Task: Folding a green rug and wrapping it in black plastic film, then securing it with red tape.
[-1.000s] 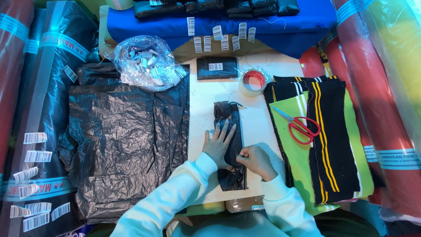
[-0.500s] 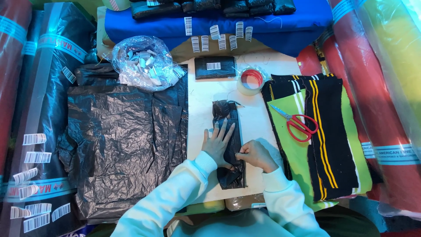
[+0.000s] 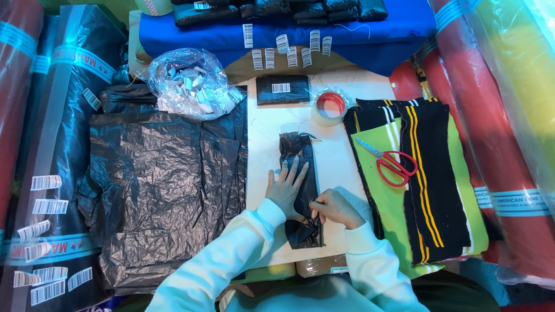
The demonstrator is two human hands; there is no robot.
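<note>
On the white board [image 3: 341, 167], both hands press a black packet [image 3: 302, 190].

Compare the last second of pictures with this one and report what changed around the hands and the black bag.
Almost nothing changed. The left hand stays pressed flat on the narrow black plastic bag, and the right hand still pinches the bag's right edge, having shifted barely at all. The bag lies in the same place on the white board. Scissors, tape roll and the large black bag sheet have not moved.

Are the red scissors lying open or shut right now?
Shut. The red scissors lie flat on the green cloth, blades together in one point, apart from both hands.
</note>
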